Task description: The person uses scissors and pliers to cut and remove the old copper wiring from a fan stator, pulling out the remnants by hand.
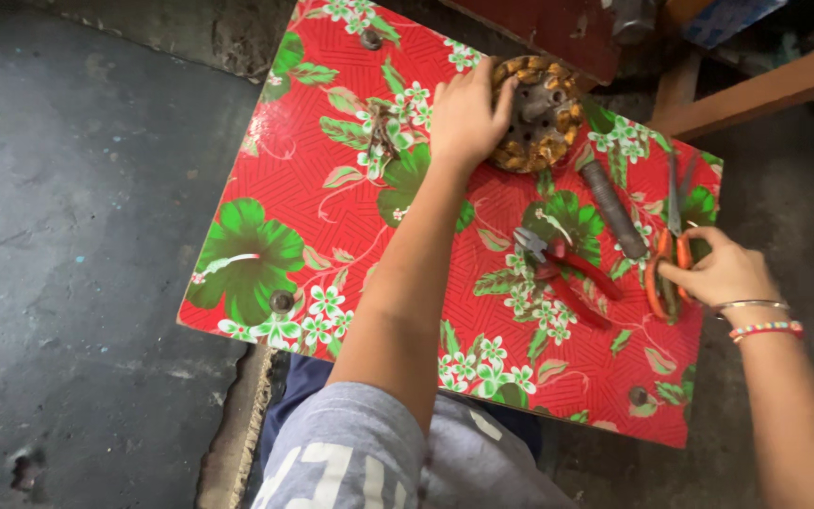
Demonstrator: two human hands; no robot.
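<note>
**Two hands on a flowery table**

A small table [313,188] has a bright red top with green leaves and white flowers on it. It stands on a dark grey floor [77,236].

The left hand [466,118] lies on a round metal coil [539,113] near the far edge of the table. The coil has a ring of brown wire around a grey middle. The fingers are bent over its left side and grip it there. The arm reaches across the middle of the table.

The right hand [723,270] is at the right edge of the table. Its fingers are closed around the orange handles of the scissors [671,245]. The blades point away from the person and lie flat on the table. Two bracelets sit on this wrist, one thin and silver, one made of coloured beads.

Between the two hands lie red pliers [562,269], with the grey nose pointing to the left. Just beside them, closer to the scissors, lies a dark rod [614,209], tilted. It sits just below the coil.

The person's knee in grey cloth shows at the bottom.
</note>
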